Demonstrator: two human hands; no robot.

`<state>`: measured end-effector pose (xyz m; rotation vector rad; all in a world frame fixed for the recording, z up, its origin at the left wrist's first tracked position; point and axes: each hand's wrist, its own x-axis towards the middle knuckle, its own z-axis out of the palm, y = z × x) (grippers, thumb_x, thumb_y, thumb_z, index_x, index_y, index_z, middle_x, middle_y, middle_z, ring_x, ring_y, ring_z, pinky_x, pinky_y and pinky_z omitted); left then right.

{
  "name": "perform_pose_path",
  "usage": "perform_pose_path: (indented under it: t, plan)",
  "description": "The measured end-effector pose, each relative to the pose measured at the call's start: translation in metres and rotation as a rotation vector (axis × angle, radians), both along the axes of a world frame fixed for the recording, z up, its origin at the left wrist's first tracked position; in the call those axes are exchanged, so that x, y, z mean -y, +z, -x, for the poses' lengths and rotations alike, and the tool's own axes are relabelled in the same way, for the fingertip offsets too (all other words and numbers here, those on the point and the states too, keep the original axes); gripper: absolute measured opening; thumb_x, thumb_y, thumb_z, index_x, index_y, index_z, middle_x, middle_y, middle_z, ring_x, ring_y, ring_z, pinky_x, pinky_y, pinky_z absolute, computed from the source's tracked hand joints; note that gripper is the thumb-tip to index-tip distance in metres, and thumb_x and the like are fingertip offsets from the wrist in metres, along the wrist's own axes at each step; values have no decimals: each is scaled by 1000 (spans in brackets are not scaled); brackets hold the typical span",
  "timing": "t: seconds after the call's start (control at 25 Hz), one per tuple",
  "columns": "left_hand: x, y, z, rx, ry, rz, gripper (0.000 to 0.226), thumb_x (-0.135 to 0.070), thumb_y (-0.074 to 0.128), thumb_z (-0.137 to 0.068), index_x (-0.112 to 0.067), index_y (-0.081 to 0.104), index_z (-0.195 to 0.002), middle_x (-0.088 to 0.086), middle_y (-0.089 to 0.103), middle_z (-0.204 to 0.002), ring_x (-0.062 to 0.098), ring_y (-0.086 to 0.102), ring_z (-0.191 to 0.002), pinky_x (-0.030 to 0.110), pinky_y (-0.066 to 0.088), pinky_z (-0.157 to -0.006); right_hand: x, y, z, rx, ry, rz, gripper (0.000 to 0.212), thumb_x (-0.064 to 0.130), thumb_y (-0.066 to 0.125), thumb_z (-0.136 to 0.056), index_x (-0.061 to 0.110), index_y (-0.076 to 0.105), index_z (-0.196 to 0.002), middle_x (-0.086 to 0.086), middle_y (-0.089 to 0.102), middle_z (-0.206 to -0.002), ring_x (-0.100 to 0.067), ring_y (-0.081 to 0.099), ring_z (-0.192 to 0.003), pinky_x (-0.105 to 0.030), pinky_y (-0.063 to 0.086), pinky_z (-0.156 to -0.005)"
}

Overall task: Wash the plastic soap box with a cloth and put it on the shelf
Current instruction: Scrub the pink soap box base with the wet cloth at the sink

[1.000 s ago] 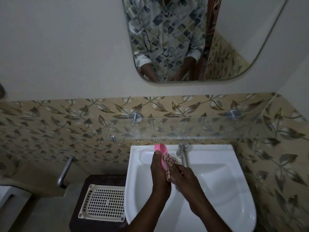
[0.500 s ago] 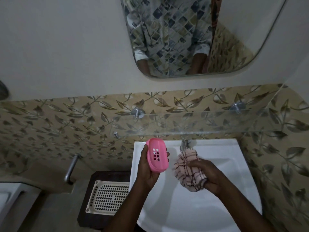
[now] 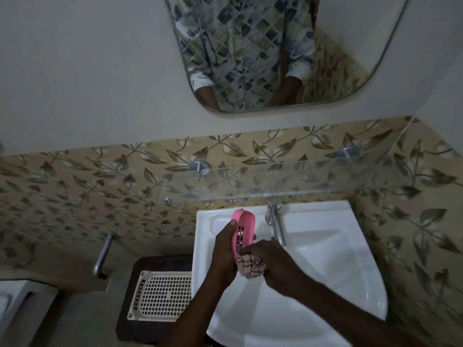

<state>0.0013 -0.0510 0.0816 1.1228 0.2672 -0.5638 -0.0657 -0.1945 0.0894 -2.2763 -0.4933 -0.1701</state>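
Note:
Over the white sink [image 3: 325, 246], my left hand [image 3: 224, 254] grips a pink plastic soap box [image 3: 244, 226], held upright with its slotted inside facing right. My right hand [image 3: 271, 261] holds a bunched pink checked cloth [image 3: 250, 265] and presses it against the lower end of the box. A clear glass shelf [image 3: 288, 182] on two metal pegs runs along the tiled wall just above the sink.
A chrome tap [image 3: 274, 224] stands at the sink's back, right of the box. A cream perforated tray [image 3: 162, 294] lies on a dark stand left of the sink. A metal bar [image 3: 102, 256] sticks out of the wall. A mirror [image 3: 275, 51] hangs above.
Half a second ago my hands were apart, with the box facing me and the cloth off to the right. Now the cloth is back against the lower end of the box.

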Motion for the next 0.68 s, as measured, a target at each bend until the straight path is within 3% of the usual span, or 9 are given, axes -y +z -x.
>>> perform_pose_path:
  t: [0.04, 0.12, 0.2, 0.28, 0.36, 0.44, 0.56, 0.6, 0.68]
  plan:
    - [-1, -4, 2, 61, -18, -17, 55, -46, 62, -85, -7, 64, -124, 28, 71, -106, 37, 71, -93, 43, 59, -79, 14, 12, -11, -175, 54, -75, 53, -18, 51, -66, 5, 68, -110, -13, 73, -99, -22, 66, -94, -40, 52, -85]
    - [-4, -2, -1, 133, -45, -25, 44, -45, 57, -90, -15, 71, -118, 22, 72, -110, 33, 71, -98, 42, 57, -82, 39, 24, -28, -440, -107, -345, 40, -23, 53, -75, 4, 69, -100, -16, 73, -95, -26, 69, -89, -48, 58, -81]
    - [-1, 7, -8, 104, -31, 6, 38, -44, 56, -91, -19, 74, -114, 15, 74, -108, 26, 71, -95, 39, 57, -82, 37, 27, -27, -273, -392, -393, 44, -20, 64, -74, 14, 69, -102, -8, 74, -97, -23, 69, -91, -34, 58, -81]
    - [5, 12, -9, 37, -31, 58, 54, -45, 54, -89, -7, 65, -126, 19, 70, -113, 29, 69, -97, 40, 57, -85, 6, 16, -11, 50, -495, -224, 50, -21, 67, -70, 8, 70, -110, -8, 72, -105, -24, 67, -98, -28, 56, -84]
    - [9, 12, -6, -54, -45, 108, 70, -49, 54, -86, 3, 55, -132, 24, 66, -113, 32, 67, -94, 40, 57, -84, -34, -1, 15, 180, -477, -67, 53, -19, 66, -66, 2, 70, -115, -13, 71, -112, -28, 66, -105, -35, 56, -90]
    - [6, 8, -2, -72, -59, 75, 72, -50, 55, -84, 3, 54, -132, 27, 67, -110, 33, 68, -89, 41, 58, -80, -36, 1, 21, 201, -301, -2, 47, -12, 64, -66, 2, 73, -110, -13, 73, -109, -30, 69, -100, -41, 59, -85]
    - [4, -5, 8, -104, -44, 40, 63, -43, 58, -84, -1, 57, -131, 29, 69, -113, 37, 69, -95, 46, 58, -84, 18, 32, -9, -272, 72, 139, 33, -12, 60, -78, 6, 74, -102, -12, 74, -102, -24, 67, -89, -30, 53, -76]
    - [4, -8, 9, -129, -57, 45, 62, -44, 58, -86, -3, 57, -132, 28, 68, -116, 38, 69, -99, 47, 58, -85, 34, 39, -16, -480, 129, 58, 27, -10, 57, -80, 6, 73, -94, -10, 74, -93, -19, 67, -81, -27, 51, -69]
    - [1, -10, 4, -186, -87, 98, 60, -46, 57, -88, -5, 60, -131, 25, 68, -118, 36, 69, -99, 48, 57, -85, 55, 40, -26, -697, -26, -345, 27, -12, 51, -80, 8, 69, -84, 0, 74, -76, -13, 68, -67, -22, 52, -57]
